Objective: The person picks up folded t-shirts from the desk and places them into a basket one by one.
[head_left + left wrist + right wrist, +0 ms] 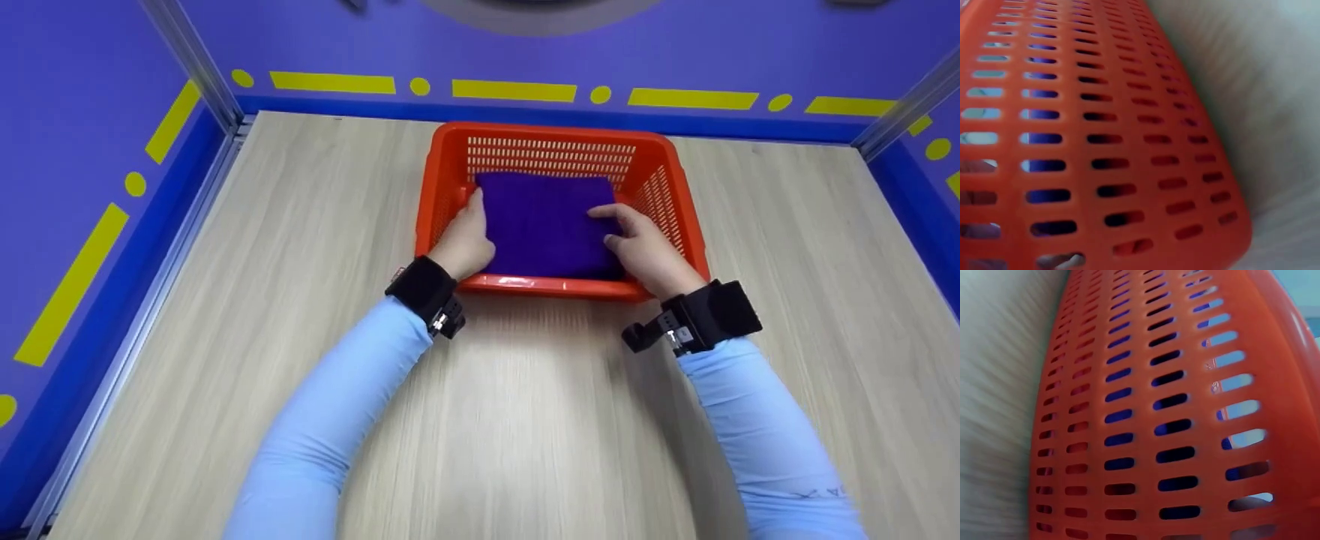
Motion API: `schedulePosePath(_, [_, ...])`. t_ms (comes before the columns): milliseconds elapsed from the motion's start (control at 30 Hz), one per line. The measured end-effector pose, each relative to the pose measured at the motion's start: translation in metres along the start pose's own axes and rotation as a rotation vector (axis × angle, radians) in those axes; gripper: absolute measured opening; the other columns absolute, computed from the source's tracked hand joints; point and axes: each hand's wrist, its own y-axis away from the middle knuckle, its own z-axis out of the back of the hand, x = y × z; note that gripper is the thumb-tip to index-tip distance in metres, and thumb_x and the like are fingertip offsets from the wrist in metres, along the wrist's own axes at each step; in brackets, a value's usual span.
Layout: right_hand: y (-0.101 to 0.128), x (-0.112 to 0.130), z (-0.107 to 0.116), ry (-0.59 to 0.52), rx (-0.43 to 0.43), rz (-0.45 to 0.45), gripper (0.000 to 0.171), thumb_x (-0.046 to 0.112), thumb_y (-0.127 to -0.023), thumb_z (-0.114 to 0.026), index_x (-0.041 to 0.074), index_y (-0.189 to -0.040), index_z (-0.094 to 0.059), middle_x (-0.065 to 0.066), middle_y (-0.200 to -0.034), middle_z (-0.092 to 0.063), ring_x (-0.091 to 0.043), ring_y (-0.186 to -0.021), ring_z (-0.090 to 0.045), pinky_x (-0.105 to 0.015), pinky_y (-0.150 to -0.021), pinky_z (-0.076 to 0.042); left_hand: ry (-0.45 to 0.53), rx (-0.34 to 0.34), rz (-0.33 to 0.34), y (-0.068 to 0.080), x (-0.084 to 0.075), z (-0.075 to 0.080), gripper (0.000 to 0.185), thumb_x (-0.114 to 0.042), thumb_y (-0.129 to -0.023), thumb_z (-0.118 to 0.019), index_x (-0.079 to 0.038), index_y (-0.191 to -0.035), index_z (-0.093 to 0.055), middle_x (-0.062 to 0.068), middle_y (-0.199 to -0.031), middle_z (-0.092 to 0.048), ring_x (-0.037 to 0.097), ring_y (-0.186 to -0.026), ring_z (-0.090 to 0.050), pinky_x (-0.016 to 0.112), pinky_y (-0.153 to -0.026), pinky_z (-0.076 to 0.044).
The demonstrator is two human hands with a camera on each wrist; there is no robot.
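Where the pale wood-grain counter (525, 420) meets the blue back wall (675, 45), an orange slotted basket (559, 136) stands, and a folded purple towel (546, 221) lies flat inside it, filling most of the floor. Both hands reach over the near rim. The left hand (466, 241) lies against the towel's left edge, squeezed between cloth and the basket's left wall, fingers pointing away and fairly straight; whether the thumb hooks under the fold cannot be told. The right hand (643, 251) rests on the towel's right part, fingers loosely spread and laid on top of the cloth, close to the right wall. Black wrist straps (424, 291) sit just outside the near rim, above light blue sleeves (337, 420). Yellow dashes and dots (514, 91) run along the walls, and metal rails (196, 60) mark the corners. Both wrist views are filled by the basket's slotted side (1106, 146) seen from outside, purple showing through the slots (1129, 416), with blurred counter beside it.
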Motion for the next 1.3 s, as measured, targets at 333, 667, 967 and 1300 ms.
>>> schedulePosePath(333, [0.0,0.003,-0.002,0.189,-0.047,0.084,0.053,-0.009,-0.095,-0.055,-0.005,-0.148,-0.047,-0.019,-0.166,-0.016,-0.036,-0.15,-0.021,-0.047,-0.121,-0.023,-0.193,-0.09,-0.061,0.003,-0.001,-0.003,0.071,0.012,-0.093,-0.051,0.001,-0.159,-0.025,0.01,-0.17,-0.01,0.029,-0.153,-0.021,0.033,-0.121,-0.024])
schedulePosePath(667, [-0.002,0.007,-0.008,0.396,0.05,0.077,0.05,0.002,-0.1,-0.048,-0.009,-0.148,-0.044,-0.024,-0.162,-0.027,-0.038,-0.151,-0.023,-0.051,-0.122,-0.021,-0.293,-0.01,-0.023,0.0,-0.003,-0.003,0.065,0.001,-0.098,-0.046,-0.003,-0.16,-0.024,0.021,-0.165,-0.019,0.032,-0.149,-0.029,0.037,-0.121,-0.025])
schedulePosePath(967, [-0.002,0.009,-0.011,0.453,0.091,0.068,0.051,0.011,-0.104,-0.046,-0.01,-0.15,-0.039,-0.026,-0.163,-0.024,-0.04,-0.149,-0.024,-0.051,-0.122,-0.02,-0.349,0.027,-0.021,0.002,-0.004,-0.002,0.06,-0.011,-0.102,-0.039,0.003,-0.158,-0.023,0.024,-0.165,-0.016,0.032,-0.149,-0.029,0.038,-0.119,-0.031])
schedulePosePath(1300, [-0.004,0.002,-0.016,0.456,0.076,0.086,0.05,0.014,-0.105,-0.048,-0.007,-0.149,-0.043,-0.025,-0.162,-0.028,-0.04,-0.149,-0.025,-0.052,-0.121,-0.02,-0.242,-0.024,-0.012,0.001,0.001,-0.003,0.054,-0.016,-0.105,-0.042,0.006,-0.154,-0.034,0.019,-0.163,-0.027,0.027,-0.152,-0.023,0.036,-0.122,-0.023])
